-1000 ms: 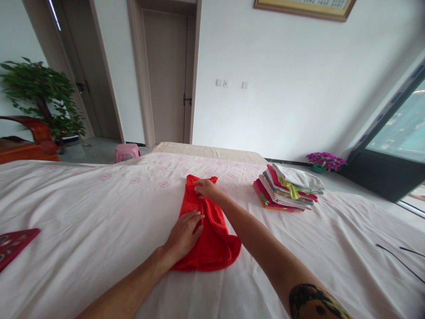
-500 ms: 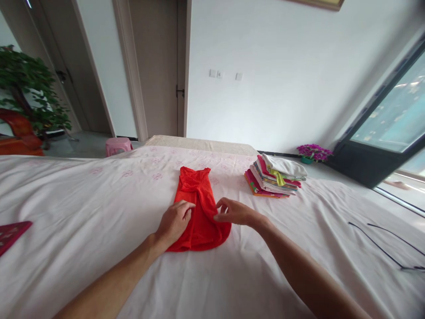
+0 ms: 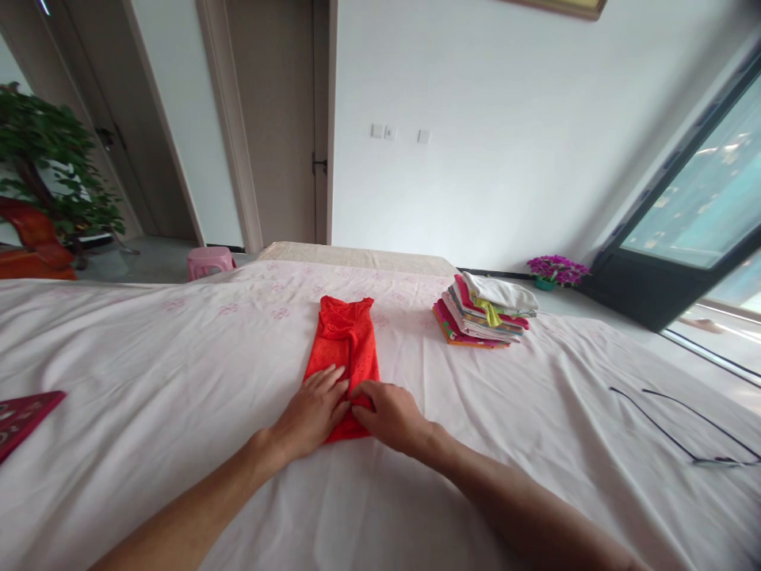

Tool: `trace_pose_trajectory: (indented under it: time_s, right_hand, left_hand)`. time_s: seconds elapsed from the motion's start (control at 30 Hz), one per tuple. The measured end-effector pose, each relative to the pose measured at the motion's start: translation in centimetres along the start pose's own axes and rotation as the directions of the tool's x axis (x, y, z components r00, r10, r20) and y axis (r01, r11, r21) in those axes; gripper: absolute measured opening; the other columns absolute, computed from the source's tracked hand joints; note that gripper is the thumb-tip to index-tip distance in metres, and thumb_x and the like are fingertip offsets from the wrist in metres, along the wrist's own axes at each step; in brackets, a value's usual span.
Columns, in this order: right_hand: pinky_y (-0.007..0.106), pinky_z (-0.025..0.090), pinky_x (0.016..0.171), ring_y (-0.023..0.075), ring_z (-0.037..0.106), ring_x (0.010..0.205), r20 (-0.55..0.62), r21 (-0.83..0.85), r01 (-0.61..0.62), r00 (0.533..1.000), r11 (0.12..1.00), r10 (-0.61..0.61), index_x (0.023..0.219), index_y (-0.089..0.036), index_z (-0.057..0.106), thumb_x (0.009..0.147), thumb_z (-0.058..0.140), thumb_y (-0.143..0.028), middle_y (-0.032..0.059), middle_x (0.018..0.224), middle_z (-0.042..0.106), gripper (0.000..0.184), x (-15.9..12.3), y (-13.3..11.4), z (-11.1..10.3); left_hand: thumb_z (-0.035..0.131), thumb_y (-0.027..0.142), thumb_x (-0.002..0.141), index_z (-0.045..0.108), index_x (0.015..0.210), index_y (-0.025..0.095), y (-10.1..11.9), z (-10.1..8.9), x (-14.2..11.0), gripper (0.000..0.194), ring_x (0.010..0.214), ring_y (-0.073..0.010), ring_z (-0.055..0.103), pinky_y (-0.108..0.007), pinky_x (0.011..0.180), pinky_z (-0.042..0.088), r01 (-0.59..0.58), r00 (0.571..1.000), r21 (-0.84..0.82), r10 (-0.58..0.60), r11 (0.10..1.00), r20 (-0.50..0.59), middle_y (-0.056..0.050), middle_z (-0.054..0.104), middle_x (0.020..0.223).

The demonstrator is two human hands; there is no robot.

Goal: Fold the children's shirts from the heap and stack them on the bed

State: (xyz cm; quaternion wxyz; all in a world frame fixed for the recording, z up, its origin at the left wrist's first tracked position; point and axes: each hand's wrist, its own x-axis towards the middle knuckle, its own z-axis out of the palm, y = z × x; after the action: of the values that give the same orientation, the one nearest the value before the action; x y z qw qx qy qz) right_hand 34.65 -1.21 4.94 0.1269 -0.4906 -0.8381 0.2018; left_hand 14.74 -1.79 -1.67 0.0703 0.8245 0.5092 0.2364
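- White sheet (image 3: 178, 396) with faint pink flowers spreads across the lower view, rumpled into soft creases; it would probably drag along if cloth lying on it were tugged.
- Pink stool (image 3: 209, 260) stands on the floor beyond the sheet's far edge, well apart from both hands.
- Stack of folded cloth (image 3: 484, 317) sits on the sheet, to the right of the garment, mixed in colour, a white piece on top.
- Red garment (image 3: 362, 353) lies on the sheet straight ahead of the person, long and narrow, its layers meeting along a line down the middle, the far end showing two small corners. Tiny holes dot the fabric. I judge it light, thin and limp, hardly fragile, though loose layers could slide out of line. Flat palms would steady it; for lifting, take both side edges with all layers together.
- Left hand (image 3: 315, 408) rests palm down on its near left part, fingers stretched and slightly apart, apparently pinching nothing.
- Right hand (image 3: 395, 414) touches its near right part, thumb and fingers bent toward the middle; whether they pinch fabric, I cannot tell.
- Glasses (image 3: 717, 460) with thin dark arms lie well off to the right.
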Motion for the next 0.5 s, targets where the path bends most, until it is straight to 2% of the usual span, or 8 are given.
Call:
trace_pose_trajectory:
  time_s: [0.07,0.17,0.27,0.33,0.4,0.5]
  right_hand:
    - [0.027,0.043,0.076,0.0207,0.068,0.092,0.015,0.019,0.024,1.000,1.000,-0.024,0.104,-0.029,0.071,0.082,0.057,-0.027,0.0011,0.103,0.075,0.026,-0.1,-0.2,0.6]
    - [0.025,0.044,0.079,0.0186,0.067,0.092,-0.023,0.136,0.027,0.999,0.990,-0.024,0.110,-0.029,0.071,0.080,0.059,-0.026,0.0000,0.107,0.074,0.032,0.1,-0.1,0.7]
    - [0.022,0.044,0.071,0.0153,0.065,0.079,0.042,0.259,0.057,0.997,0.964,-0.070,0.106,-0.026,0.073,0.081,0.059,-0.025,-0.0014,0.093,0.074,0.028,0.1,0.1,0.5]
    - [0.021,0.043,0.066,0.0135,0.062,0.072,0.106,0.305,0.110,0.983,0.946,-0.148,0.096,-0.023,0.075,0.083,0.057,-0.025,-0.0027,0.082,0.072,0.022,0.0,0.3,0.5]
    - [0.020,0.042,0.063,0.0123,0.060,0.067,0.132,0.355,0.132,0.973,0.926,-0.190,0.086,-0.020,0.074,0.086,0.054,-0.025,-0.0028,0.074,0.069,0.021,0.0,0.7,0.5]
    - [0.021,0.044,0.061,0.0129,0.061,0.066,0.056,0.447,0.097,0.989,0.889,-0.135,0.084,-0.017,0.072,0.090,0.048,-0.024,-0.0008,0.073,0.069,0.026,0.8,1.5,0.4]
  left_hand:
    - [0.045,0.035,0.097,0.063,0.124,0.021,0.1,-0.2,0.0,0.035,0.136,-0.0271,0.046,-0.048,0.114,0.037,0.016,0.999,-0.049,-0.018,0.999,-0.034,-0.011,0.053,0.144]
    - [0.044,0.026,0.096,0.063,0.120,0.022,0.2,-0.6,0.0,0.030,0.121,-0.0214,0.058,-0.040,0.107,0.045,0.058,0.991,-0.158,-0.075,0.986,-0.107,-0.009,0.063,0.128]
    - [0.045,0.016,0.092,0.059,0.123,0.022,0.5,-0.9,-0.1,0.034,0.113,-0.0195,0.060,-0.038,0.102,0.048,0.056,0.976,-0.212,-0.098,0.976,-0.193,-0.007,0.064,0.119]
    - [0.043,0.016,0.093,0.061,0.120,0.024,0.8,-1.1,-0.2,0.033,0.109,-0.0193,0.060,-0.037,0.099,0.048,0.020,0.984,-0.201,-0.055,0.979,-0.170,-0.006,0.064,0.113]
    - [0.040,0.020,0.097,0.066,0.107,0.024,1.2,-1.4,-0.2,0.029,0.099,-0.0188,0.061,-0.035,0.092,0.050,-0.007,0.995,-0.185,-0.012,0.983,-0.101,-0.006,0.065,0.103]
    - [0.038,0.021,0.098,0.067,0.093,0.022,1.7,-1.9,-0.1,0.030,0.092,-0.0186,0.060,-0.033,0.087,0.050,-0.003,0.998,-0.185,-0.009,0.983,-0.064,-0.006,0.065,0.094]
